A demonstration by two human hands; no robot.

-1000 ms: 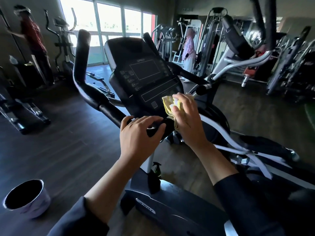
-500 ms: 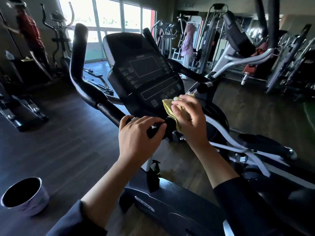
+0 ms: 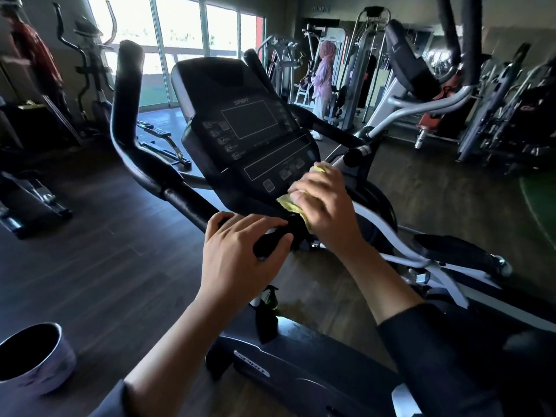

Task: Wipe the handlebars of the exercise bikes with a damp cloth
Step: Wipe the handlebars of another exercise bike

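Yellow cloth [image 3: 293, 203] is gripped by the right hand [image 3: 326, 209] at centre frame and pressed against the lower right edge of the console [image 3: 240, 136], just above the near end of the handlebar [image 3: 168, 188]. That black handlebar end is clasped by the left hand [image 3: 240, 260], fingers curled over it, just left of the cloth. At lower left, a white bucket [image 3: 42, 368] is set on the wood floor [image 3: 99, 266]; its dark interior cannot be made out.
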